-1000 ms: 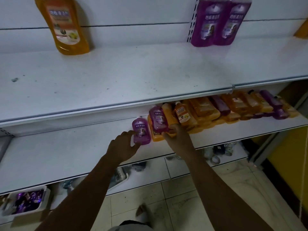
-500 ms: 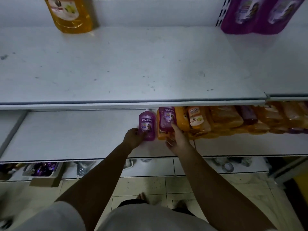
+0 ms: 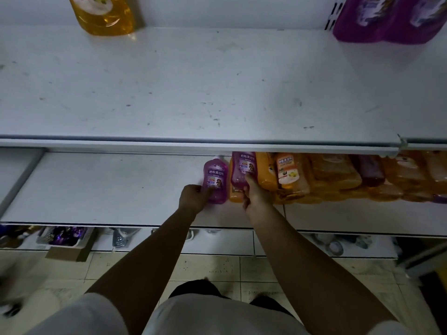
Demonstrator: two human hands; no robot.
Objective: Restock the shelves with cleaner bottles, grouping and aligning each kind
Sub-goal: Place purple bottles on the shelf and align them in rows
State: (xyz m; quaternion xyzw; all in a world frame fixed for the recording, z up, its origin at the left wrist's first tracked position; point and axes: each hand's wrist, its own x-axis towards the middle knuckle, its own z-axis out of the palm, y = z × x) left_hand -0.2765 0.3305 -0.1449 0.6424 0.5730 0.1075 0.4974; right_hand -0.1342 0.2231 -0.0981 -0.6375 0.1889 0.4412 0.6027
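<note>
Right grip [image 3: 256, 193] closed under stacked bottle [image 3: 242, 169], left [image 3: 193, 198] holds upright bottle [image 3: 216, 180]

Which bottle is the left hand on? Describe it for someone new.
On the lower shelf, find the row of orange and purple bottles at the right. The purple bottle gripped by the left hand is its leftmost, with only white shelf to its left; the second purple bottle, held by the right hand, sits against orange ones.

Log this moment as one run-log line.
left hand: grips upright purple bottle | right hand: holds second purple bottle beside orange bottles | place: lower shelf
</note>
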